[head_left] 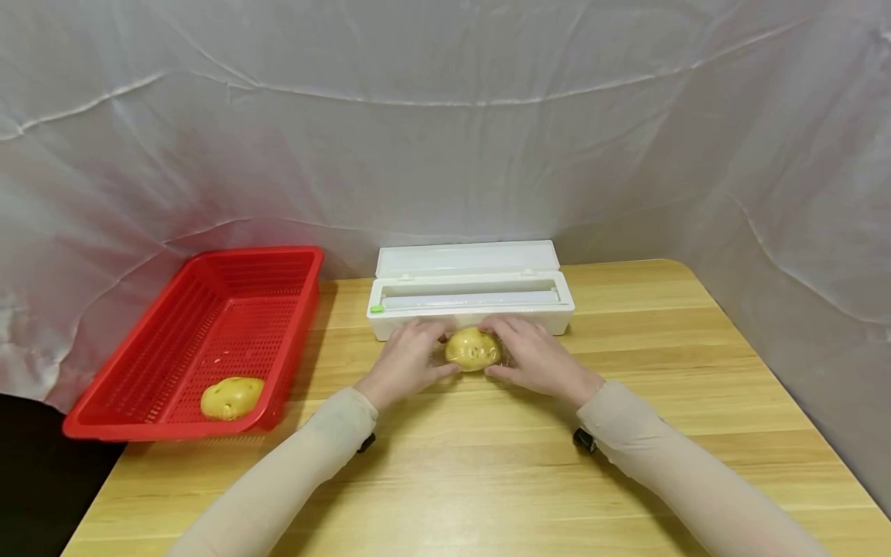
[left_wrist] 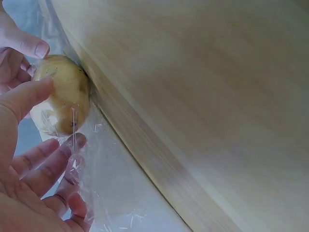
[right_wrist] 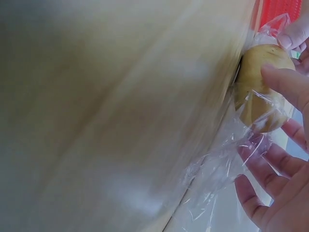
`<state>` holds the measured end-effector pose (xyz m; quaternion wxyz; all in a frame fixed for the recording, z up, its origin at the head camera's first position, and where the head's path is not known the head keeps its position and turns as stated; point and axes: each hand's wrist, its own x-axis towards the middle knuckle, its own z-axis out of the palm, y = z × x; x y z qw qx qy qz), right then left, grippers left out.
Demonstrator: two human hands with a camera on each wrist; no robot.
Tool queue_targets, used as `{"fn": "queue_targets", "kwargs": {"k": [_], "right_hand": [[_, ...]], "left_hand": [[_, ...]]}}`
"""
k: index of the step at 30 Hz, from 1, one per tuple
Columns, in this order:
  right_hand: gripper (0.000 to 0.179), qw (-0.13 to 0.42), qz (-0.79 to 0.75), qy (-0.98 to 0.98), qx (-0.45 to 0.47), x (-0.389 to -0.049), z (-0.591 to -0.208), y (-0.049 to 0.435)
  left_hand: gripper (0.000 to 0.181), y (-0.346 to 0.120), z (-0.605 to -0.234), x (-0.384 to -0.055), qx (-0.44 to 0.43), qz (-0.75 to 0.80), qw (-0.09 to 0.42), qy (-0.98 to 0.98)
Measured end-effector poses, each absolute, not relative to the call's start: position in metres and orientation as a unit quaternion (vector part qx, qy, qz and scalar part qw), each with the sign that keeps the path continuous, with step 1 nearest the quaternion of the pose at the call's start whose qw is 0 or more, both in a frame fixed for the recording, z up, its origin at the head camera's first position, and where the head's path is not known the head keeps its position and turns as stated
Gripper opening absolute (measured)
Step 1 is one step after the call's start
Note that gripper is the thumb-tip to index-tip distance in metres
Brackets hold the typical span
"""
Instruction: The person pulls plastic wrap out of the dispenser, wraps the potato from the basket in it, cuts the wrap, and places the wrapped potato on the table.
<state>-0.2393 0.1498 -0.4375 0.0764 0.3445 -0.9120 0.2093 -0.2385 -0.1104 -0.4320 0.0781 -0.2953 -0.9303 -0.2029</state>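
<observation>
A yellow potato point(head_left: 472, 350) with clear plastic wrap point(right_wrist: 219, 159) around it is between both hands, just in front of the white wrap dispenser point(head_left: 473, 311). My left hand point(head_left: 412, 360) holds its left side, thumb on the near face and fingers curving round the far side. From the other side my right hand point(head_left: 532, 360) grips it in the same way, its thumb point(right_wrist: 285, 84) pressed on the skin. Loose film trails past the fingers in both wrist views. Another potato point(head_left: 232, 398) lies in the near end of the red basket point(head_left: 288, 340).
The dispenser's lid point(head_left: 468, 259) is raised at the back, with a roll inside and a green slider point(head_left: 377, 309) at its left end. Grey cloth point(head_left: 445, 155) hangs behind the wooden table point(head_left: 473, 480). The basket stands at the table's left edge.
</observation>
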Motion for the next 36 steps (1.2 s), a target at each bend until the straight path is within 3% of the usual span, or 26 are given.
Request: {"fn": "queue_targets", "kwargs": {"k": [9, 28, 36], "right_hand": [[0.076, 0.073, 0.211, -0.913, 0.341, -0.2363, -0.435, 0.1547], [0.06, 0.097, 0.201, -0.908, 0.355, -0.236, -0.4329, 0.1595], [0.056, 0.103, 0.192, -0.907, 0.361, -0.2377, -0.4328, 0.158]], "left_hand": [[0.053, -0.1139, -0.431, -0.2348, -0.3, -0.194, 0.086, -0.93], [0.047, -0.1174, -0.428, -0.2316, -0.323, -0.188, 0.121, -0.92], [0.047, -0.1173, -0.4292, -0.2318, -0.319, -0.177, 0.111, -0.924]]}}
